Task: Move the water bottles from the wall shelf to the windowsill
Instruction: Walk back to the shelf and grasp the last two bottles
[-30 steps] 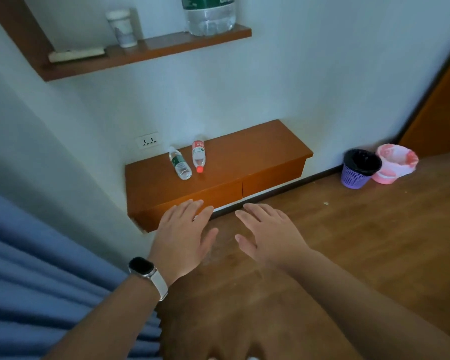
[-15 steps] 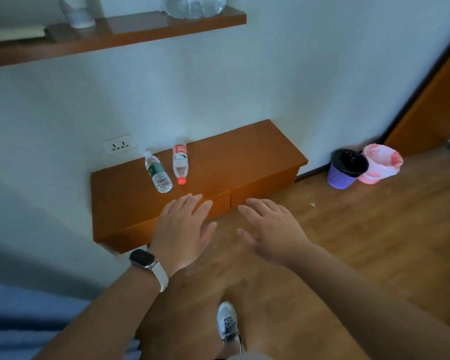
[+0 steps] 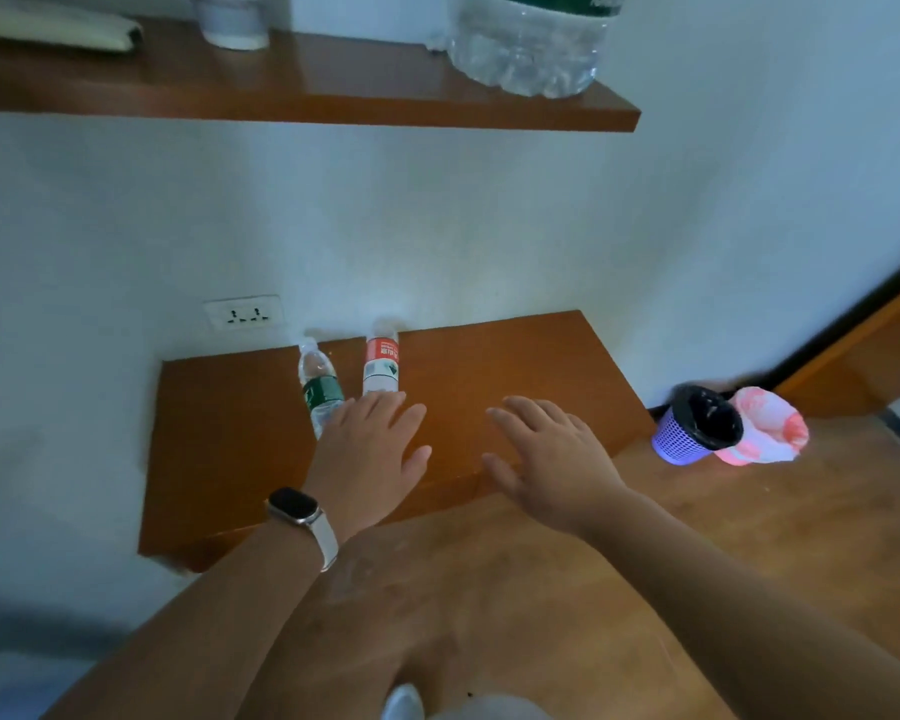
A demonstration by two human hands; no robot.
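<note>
Room: white wall point(image 3: 489, 226), wood floor point(image 3: 749, 537), low wooden wall shelf point(image 3: 489, 366) at centre frame.
Upper shelf: wooden board point(image 3: 333, 96) at 12 o'clock, carrying a large clear water jug point(image 3: 528, 44) with a green label, a white cup point(image 3: 232, 23) and a flat pale object point(image 3: 53, 28).
Green-label bottle point(image 3: 319, 389): on the low shelf at 11 o'clock of the left hand, its near end hidden by the fingers.
Red-label bottle point(image 3: 381, 363): just beside the green-label bottle, at 12 o'clock of the left hand.
Left hand point(image 3: 367, 454): open, fingers spread flat, empty; contact with either bottle cannot be told; watch point(image 3: 294, 506) on wrist.
Right hand point(image 3: 552, 459): open, fingers spread, empty, over the shelf's front edge.
Socket point(image 3: 244, 313): on wall, at 10 o'clock of the bottles.
Bins: purple basket point(image 3: 694, 426) and pink bin point(image 3: 767, 433), on the floor at 3 o'clock.
</note>
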